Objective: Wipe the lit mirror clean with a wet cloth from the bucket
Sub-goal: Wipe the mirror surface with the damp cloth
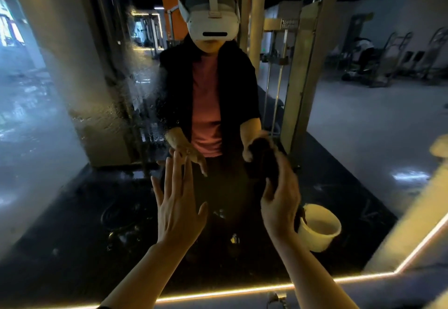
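Note:
A large mirror (72,90) edged by a glowing yellow light strip (242,290) fills the view; its left half is streaked with water. My left hand (178,202) is raised in front of the glass with straight, spread fingers and holds nothing. My right hand (281,199) grips a dark wet cloth (265,160) close to the glass; I cannot tell whether the cloth touches it. A white bucket (320,227) shows as a reflection at the lower right, just beside my right wrist. My own reflection, with a white headset, stands in the middle.
The mirror reflects a dim gym: a pale pillar (60,41) on the left, a cable machine frame (291,66) behind me, and exercise machines (388,58) far right on a grey floor. A dark floor mat lies beneath my reflection.

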Available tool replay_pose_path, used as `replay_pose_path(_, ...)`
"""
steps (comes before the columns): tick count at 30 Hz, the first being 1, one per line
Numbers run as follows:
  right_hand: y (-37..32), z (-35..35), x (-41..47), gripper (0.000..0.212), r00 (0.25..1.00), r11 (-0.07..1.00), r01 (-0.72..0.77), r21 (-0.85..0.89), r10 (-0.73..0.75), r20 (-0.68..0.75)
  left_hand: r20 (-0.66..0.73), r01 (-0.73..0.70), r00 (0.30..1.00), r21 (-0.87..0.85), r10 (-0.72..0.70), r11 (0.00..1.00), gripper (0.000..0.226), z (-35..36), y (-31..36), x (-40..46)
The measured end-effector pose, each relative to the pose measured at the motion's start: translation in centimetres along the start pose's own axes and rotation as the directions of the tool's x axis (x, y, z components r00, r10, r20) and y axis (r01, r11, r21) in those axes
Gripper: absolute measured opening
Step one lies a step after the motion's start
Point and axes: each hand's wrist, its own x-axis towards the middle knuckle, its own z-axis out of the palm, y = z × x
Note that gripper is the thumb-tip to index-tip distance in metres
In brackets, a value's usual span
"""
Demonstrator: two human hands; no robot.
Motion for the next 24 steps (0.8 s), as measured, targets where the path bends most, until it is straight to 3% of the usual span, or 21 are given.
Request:
replay_pose_path(2, 0.5, -1.4, 2.2, 0.039, 0.970, 0.989, -0.145, -0.008, 0.140, -0.200, -0.005, 0.005, 1.000, 0.010, -0.005, 1.000, 0.119, 0.0, 0.0, 0.1)
replay_pose_path(4, 0.8, -1.5, 4.1, 0.025, 0.953, 0.983, -0.176, -0.055, 0.156, -0.260, 0.002, 0.000, 1.000, 0.012, 0.000, 1.000, 0.121, 0.2, 0.2, 0.2)
replay_pose_path(7, -0.8, 0.7, 3.7, 0.021, 0.992, 0.981, -0.104, -0.166, 0.091, -0.086, 0.040, -0.003, 0.999, 0.019, 0.002, 1.000, 0.127, 0.7, 0.6, 0.3)
replay_pose_path(10, -1.7, 2.2, 0.2, 0.032, 0.975, 0.972, 0.083, -0.218, -0.034, 0.218, 0.056, 0.007, 0.998, 0.056, -0.010, 0.998, 0.127, 1.0, 0.9, 0.3)
replay_pose_path(12, -0.3, 1.1, -0.6, 0.033, 0.964, 0.977, 0.050, -0.207, 0.007, 0.265, 0.054, -0.007, 0.999, 0.067, 0.003, 0.998, 0.123, 1.2, 1.4, 0.3)
replay_pose_path(14, 1.6, -0.8, 0.5, 0.024, 0.976, 0.966, -0.181, -0.184, 0.199, 0.089, 0.056, -0.051, 0.997, 0.060, 0.048, 0.997, 0.121, 1.5, 2.2, 0.2)
replay_pose_path(16, 3.2, -2.4, 2.7, 0.019, 0.915, 0.904, -0.399, -0.154, 0.381, -0.133, 0.056, -0.096, 0.994, 0.039, 0.094, 0.995, 0.120, 2.0, 3.4, -0.2)
replay_pose_path(18, 3.7, -3.0, 4.0, 0.017, 0.903, 0.894, -0.421, -0.153, 0.396, -0.169, 0.065, -0.123, 0.990, 0.025, 0.122, 0.992, 0.120, 2.7, 4.7, -0.6)
replay_pose_path(20, 3.0, -2.5, 3.3, 0.015, 0.942, 0.931, -0.331, -0.151, 0.334, -0.006, 0.093, -0.136, 0.987, 0.015, 0.134, 0.991, 0.120, 3.4, 5.9, -0.8)
replay_pose_path(22, 2.4, -2.1, 1.1, 0.017, 0.916, 0.948, -0.294, -0.121, 0.315, 0.249, 0.138, -0.150, 0.979, 0.014, 0.147, 0.989, 0.120, 4.0, 6.9, -0.8)
replay_pose_path(23, 2.6, -2.3, 0.3, 0.019, 0.892, 0.947, -0.304, -0.102, 0.321, 0.318, 0.155, -0.157, 0.976, 0.018, 0.153, 0.987, 0.119, 4.2, 7.4, -0.8)
replay_pose_path(24, 3.1, -2.9, 0.1, 0.020, 0.892, 0.941, -0.326, -0.092, 0.339, 0.300, 0.168, -0.161, 0.974, 0.021, 0.155, 0.987, 0.120, 4.4, 7.9, -0.8)
